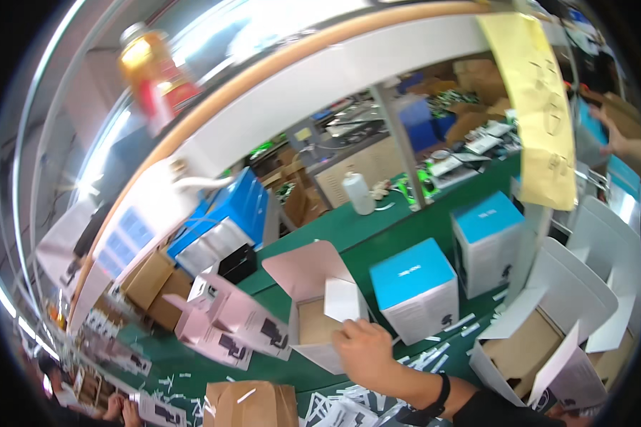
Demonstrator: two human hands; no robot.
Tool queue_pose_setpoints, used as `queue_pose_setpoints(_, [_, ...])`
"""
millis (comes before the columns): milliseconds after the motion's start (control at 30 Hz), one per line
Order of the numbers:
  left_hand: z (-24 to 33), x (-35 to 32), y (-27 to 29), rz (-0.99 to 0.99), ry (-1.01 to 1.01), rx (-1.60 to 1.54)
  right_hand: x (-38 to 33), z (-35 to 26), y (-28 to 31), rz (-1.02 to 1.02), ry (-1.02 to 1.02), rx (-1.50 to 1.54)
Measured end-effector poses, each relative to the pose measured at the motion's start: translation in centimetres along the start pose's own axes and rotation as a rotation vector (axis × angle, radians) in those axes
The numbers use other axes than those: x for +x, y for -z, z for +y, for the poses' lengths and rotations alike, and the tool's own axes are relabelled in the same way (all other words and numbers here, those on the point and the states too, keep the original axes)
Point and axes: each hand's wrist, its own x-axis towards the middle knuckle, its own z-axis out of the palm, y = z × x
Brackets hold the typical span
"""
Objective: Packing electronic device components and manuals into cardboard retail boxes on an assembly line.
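My left hand point(365, 350) reaches in from the lower right, a black band round its wrist. Its fingers are bent over the near rim of an open white carton point(319, 358) with a raised lid flap and brown cardboard inside. At the lower right edge, a small part of my right hand point(566, 417) shows beside another open white carton point(497, 366); its fingers are mostly hidden. Between the two cartons stands a closed box with a blue top point(414, 270), and a similar blue-topped box point(488, 220) stands behind it.
Pinkish-white cartons point(253, 320) stand left on the green table point(306, 302). A brown carton point(251, 406) and scattered white strips point(349, 409) lie in front. A white bottle point(358, 193) stands behind. Co-workers' hands point(121, 409) show lower left; another hand point(625, 147) is far right.
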Motion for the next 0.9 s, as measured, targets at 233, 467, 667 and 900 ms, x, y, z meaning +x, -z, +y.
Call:
queue_pose_setpoints(233, [-3.4,1.7,1.8,0.125,0.13,-0.185,0.0,4.2,1.2,0.073,-0.064,-0.01])
queue_pose_setpoints(467, [6.0,16.8,8.3,0.474,-0.228,-0.633,0.3,1.9,3.1,0.004,-0.143,0.076])
queue_pose_setpoints(667, [10.5,28.1,2.7,0.635,-0.164,-0.636,2.0,3.3,4.1,0.302,-0.21,-0.003])
queue_pose_setpoints(900, [7.0,28.7,0.2,0.612,-0.125,-0.166,2.1,6.1,2.3,0.218,-0.196,-0.1])
